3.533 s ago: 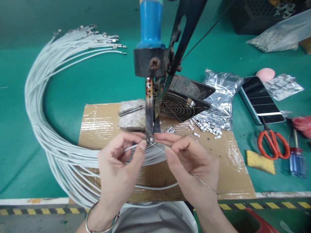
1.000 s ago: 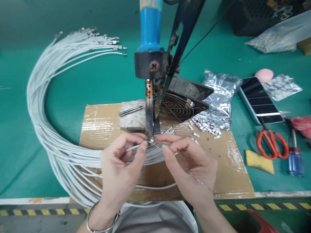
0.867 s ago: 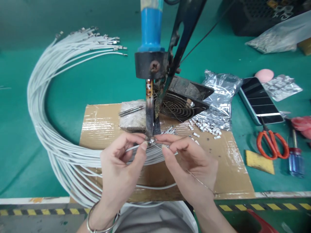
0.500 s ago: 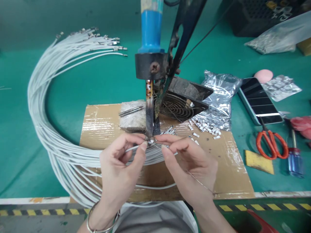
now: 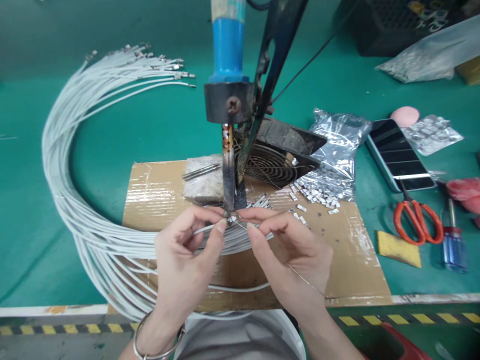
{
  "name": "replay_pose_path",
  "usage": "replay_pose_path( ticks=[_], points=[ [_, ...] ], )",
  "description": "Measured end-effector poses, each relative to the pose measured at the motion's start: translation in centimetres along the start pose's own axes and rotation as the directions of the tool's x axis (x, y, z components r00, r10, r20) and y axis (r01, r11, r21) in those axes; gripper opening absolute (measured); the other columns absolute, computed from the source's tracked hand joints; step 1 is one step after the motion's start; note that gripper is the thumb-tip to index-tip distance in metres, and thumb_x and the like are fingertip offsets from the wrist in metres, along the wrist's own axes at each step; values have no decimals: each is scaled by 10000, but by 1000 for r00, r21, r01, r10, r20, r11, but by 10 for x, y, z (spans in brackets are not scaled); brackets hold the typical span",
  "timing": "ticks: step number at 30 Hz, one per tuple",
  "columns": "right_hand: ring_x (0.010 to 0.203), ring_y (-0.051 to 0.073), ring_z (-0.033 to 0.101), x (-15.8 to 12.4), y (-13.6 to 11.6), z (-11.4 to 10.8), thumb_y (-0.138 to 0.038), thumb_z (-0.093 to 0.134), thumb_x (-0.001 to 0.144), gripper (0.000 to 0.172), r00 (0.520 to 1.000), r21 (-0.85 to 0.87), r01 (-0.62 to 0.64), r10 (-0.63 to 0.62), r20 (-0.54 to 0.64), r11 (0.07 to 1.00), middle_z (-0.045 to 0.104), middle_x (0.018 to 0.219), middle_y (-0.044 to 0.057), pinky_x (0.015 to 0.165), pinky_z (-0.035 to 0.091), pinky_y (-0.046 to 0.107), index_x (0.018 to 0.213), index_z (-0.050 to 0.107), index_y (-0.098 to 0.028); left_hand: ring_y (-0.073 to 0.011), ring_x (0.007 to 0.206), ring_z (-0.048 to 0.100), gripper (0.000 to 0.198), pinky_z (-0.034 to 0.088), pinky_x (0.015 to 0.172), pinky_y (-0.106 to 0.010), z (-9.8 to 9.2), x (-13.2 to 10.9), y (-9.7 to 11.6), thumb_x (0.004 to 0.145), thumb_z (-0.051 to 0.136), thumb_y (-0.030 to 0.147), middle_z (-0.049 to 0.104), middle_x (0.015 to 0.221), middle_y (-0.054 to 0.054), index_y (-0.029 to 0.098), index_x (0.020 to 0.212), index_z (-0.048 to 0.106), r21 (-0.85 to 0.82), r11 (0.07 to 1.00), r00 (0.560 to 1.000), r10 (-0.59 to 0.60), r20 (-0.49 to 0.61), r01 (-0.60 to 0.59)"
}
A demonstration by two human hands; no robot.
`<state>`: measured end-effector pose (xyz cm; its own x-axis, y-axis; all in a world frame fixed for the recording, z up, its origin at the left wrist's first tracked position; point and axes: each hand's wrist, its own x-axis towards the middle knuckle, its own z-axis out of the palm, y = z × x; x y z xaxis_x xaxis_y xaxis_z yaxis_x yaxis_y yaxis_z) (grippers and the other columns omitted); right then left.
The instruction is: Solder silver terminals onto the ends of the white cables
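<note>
A blue-handled soldering iron [image 5: 228, 52] hangs tip-down in a black clamp, its dark tip [image 5: 228, 192] reaching down to my fingertips. My left hand [image 5: 187, 260] is closed, pinching a white cable [image 5: 202, 229] near its end under the tip. Thin solder wire [image 5: 240, 225] runs from that end into my right hand [image 5: 290, 255], pinched between thumb and fingers; its tail [image 5: 307, 283] trails out past the palm. A small shiny piece [image 5: 232, 218] shows between the fingertips, too small to make out. Beneath my hands lies a bundle of white cables [image 5: 69, 150], curving away to the left.
A black fan [image 5: 270, 162] stands behind the iron, beside a grey block [image 5: 202, 182] with metal rods. Small metal pieces [image 5: 318, 194] lie scattered on cardboard [image 5: 352, 265] near a plastic bag [image 5: 339, 145]. To the right are a phone [image 5: 399, 155], red-handled scissors [image 5: 418, 222] and a screwdriver [image 5: 454, 250].
The view has shifted slightly, so the soldering iron and its arm appear a little further left. Both hands keep nearly the same pose at the tip.
</note>
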<state>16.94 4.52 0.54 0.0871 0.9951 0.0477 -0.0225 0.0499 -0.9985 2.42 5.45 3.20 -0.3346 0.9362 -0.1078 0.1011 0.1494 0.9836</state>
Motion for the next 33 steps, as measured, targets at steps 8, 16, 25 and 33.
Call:
replay_pose_path(
  ticks=[8, 16, 25, 33],
  points=[
    [1026, 219, 852, -2, 0, 0, -161, 781, 996, 180, 1000, -15, 14, -14, -12, 1000, 893, 1105, 24, 917, 649, 353, 873, 705, -268, -102, 771, 825, 151, 586, 639, -59, -1, 0, -1, 792, 833, 92, 860, 844, 22, 234, 753, 799, 1, 1000, 1000, 5, -4, -5],
    [1022, 193, 848, -2, 0, 1, -126, 777, 990, 195, 999, -17, 15, -15, -29, 1000, 890, 1088, -2, 927, 633, 328, 872, 717, -270, -127, 786, 833, 137, 618, 663, -93, -2, -4, 0, 799, 843, 95, 861, 849, 5, 224, 773, 809, 5, 1000, 1000, 8, -12, -8],
    [1010, 159, 844, -1, 1, 2, -86, 764, 989, 212, 998, 1, 58, -58, -16, 998, 881, 1095, -18, 930, 628, 285, 891, 726, -270, -87, 795, 836, 157, 597, 684, -39, -3, -4, -1, 808, 831, 82, 870, 859, 34, 232, 771, 804, 6, 1000, 999, 31, -9, -31],
    [1015, 159, 851, -1, 2, 2, -72, 778, 977, 208, 995, -22, 102, -103, -16, 995, 880, 1099, -14, 940, 644, 274, 909, 752, -267, -75, 765, 833, 160, 597, 685, -29, -3, -1, -4, 808, 819, 83, 870, 840, 56, 236, 766, 803, 9, 997, 997, 73, -2, -73]
  ],
)
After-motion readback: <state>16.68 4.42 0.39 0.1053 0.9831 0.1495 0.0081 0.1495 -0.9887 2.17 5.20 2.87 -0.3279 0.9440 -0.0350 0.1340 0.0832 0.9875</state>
